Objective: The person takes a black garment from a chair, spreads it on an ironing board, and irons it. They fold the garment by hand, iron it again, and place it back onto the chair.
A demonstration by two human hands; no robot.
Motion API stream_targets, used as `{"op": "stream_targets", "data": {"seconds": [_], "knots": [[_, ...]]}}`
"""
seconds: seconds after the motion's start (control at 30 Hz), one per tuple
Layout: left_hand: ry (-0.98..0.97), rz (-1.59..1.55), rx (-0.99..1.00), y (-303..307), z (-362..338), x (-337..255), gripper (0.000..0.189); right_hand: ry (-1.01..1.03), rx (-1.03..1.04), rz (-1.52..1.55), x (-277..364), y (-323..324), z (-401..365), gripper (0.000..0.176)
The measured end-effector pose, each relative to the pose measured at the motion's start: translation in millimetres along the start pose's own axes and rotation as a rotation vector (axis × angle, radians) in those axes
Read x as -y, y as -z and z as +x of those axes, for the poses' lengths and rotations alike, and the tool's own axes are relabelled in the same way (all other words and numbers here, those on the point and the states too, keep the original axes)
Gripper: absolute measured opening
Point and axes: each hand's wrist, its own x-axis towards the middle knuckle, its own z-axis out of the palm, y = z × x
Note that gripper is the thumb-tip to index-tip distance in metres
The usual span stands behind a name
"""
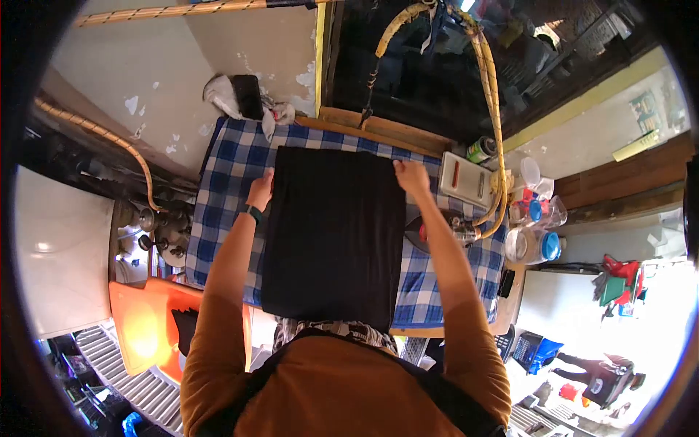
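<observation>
A piece of black cloth (335, 233) is spread flat over the table, its near end hanging at the table's front edge by my lap. My left hand (261, 191), with a dark watch on the wrist, grips the cloth's left edge near the far corner. At the far right corner, my right hand (413, 177) pinches the cloth between closed fingers. Beneath it lies a blue and white checked tablecloth (229, 160). A dark round plate (416, 234) sits partly hidden under my right forearm.
A white tray (466, 180) holds small items at the back right, beside a green can (480, 149). Clear jars with blue lids (550, 246) stand along the right edge. Yellow-wrapped cables (489, 87) hang over that side. An orange chair (142, 324) is at the left.
</observation>
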Motion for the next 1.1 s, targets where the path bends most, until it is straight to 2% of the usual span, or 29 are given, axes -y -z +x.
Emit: {"op": "stream_targets", "data": {"seconds": [0.03,0.07,0.1,0.13,0.17,0.2,0.27,0.3,0.33,0.4,0.43,0.57,0.67,0.7,0.73,0.8,0.83,0.9,0.97,1.0,1.07,1.1], "knots": [[-0.116,0.256,-0.057,-9.6,14.1,-6.8,0.059,-0.070,-0.041,0.012,-2.6,-28.2,15.3,0.044],[-0.111,0.248,-0.059,-17.3,27.7,-16.7,0.059,-0.066,-0.037,0.005,10.5,-31.2,17.9,0.044],[-0.043,0.301,-0.107,-23.1,40.2,-25.8,0.053,-0.178,-0.053,0.064,21.3,-36.1,13.6,0.044],[0.031,0.358,-0.153,-28.1,52.8,-29.2,0.056,-0.296,-0.066,0.124,26.0,-41.2,10.2,0.045],[-0.097,0.431,-0.307,-40.2,65.0,-25.2,0.056,-0.186,-0.115,0.148,24.6,-48.7,11.1,0.039],[-0.079,0.432,-0.301,-41.5,72.2,-22.1,0.056,-0.196,-0.101,0.140,22.1,-55.1,12.7,0.039],[-0.440,0.681,-0.324,-46.0,71.2,-31.9,0.051,-0.128,-0.384,0.270,30.8,-47.9,10.5,0.030],[-0.735,0.802,-0.492,-49.3,79.4,-22.5,0.041,-0.093,-0.540,0.106,33.5,-42.4,10.0,0.024],[-0.721,0.805,-0.481,-53.6,75.8,-23.6,0.041,-0.104,-0.528,0.098,32.5,-38.6,10.8,0.024],[-0.509,0.952,-0.570,-64.9,58.8,-37.4,0.037,-0.107,-0.481,-0.073,23.8,-35.0,13.4,0.024],[-0.808,0.997,-0.653,-63.7,64.1,-32.4,0.028,-0.067,-0.516,-0.116,17.3,-41.3,15.8,0.023],[-0.875,1.173,-0.697,-63.3,67.2,-26.2,0.020,-0.015,-0.556,-0.221,8.8,-54.0,25.4,0.025],[-0.936,1.315,-0.669,-56.6,77.7,-25.8,0.021,-0.065,-0.425,-0.185,14.0,-43.7,16.5,0.026],[-0.766,1.214,-0.587,-58.7,75.0,-25.1,0.025,-0.027,-0.532,-0.149,18.2,-39.1,8.6,0.026],[-0.772,1.214,-0.588,-66.3,63.2,-31.2,0.025,0.014,-0.643,-0.112,24.4,-31.9,3.0,0.028],[-1.039,1.145,-0.732,-86.9,21.4,-38.5,0.028,0.138,-0.519,0.068,44.5,-12.6,-56.3,0.031],[-1.022,1.116,-0.639,-96.5,-4.3,-31.7,0.028,0.205,-0.451,0.146,50.6,-5.1,-95.3,0.031],[-1.120,1.144,-0.437,-121.4,-53.5,-7.4,0.026,0.094,-0.280,0.136,38.2,-12.8,-173.6,0.024],[-1.127,1.094,-0.171,-153.9,-85.4,18.2,0.019,-0.083,-0.266,-0.014,19.6,-26.8,-239.0,0.028],[-1.116,1.071,-0.091,-172.8,-92.8,31.4,0.015,-0.095,-0.267,-0.019,12.2,-32.6,-259.5,0.028],[-1.149,0.989,0.019,-216.8,-89.6,53.0,0.012,-0.183,-0.260,0.035,-1.6,-46.4,-290.9,0.028],[-1.142,0.974,0.036,-239.8,-89.1,57.4,0.016,-0.129,-0.266,0.022,-9.4,-57.1,-297.7,0.028]]}}
